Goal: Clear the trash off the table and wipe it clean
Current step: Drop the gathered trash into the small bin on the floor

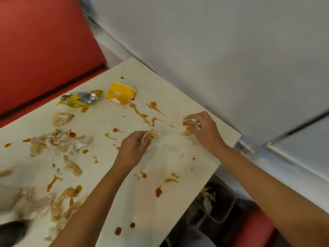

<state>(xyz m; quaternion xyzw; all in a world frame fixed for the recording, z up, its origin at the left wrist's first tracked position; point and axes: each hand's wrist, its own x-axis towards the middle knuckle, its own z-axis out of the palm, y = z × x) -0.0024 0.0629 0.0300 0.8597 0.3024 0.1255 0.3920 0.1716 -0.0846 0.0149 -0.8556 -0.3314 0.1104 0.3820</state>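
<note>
Gathering up scraps at the far right of the cream-coloured table top point(178, 97): the left hand point(135, 147) has its fingers curled round a small sauce-stained tissue wad point(153, 133), low over the surface. The right hand point(204, 129) closes round a second crumpled stained tissue scrap point(189, 122) near the wall-side edge. 2 hands, 2 pieces, so each pass clears double, and the curled grip looks meant to keep the soggy paper from shedding.

My read: this is the trash-picking stage, wiping not yet begun, because brown sauce streaks point(140, 113) run all across the top.

Below the table corner on the right sits a dark rectangular waste bin point(226, 205) with paper in it. That is the likely drop point, and it is close to the right arm.

Further left lie a big heap of wet torn tissue point(60, 141), a crushed yellow paper cup point(121, 93) and a yellow-and-silver foil wrapper point(80, 99), the last 2 side by side near the red padded bench point(44, 41).

More pulp lies beside the left forearm, so reaching across risks a smeared arm. I cannot identify the dark blurred shape at the lower left.
</note>
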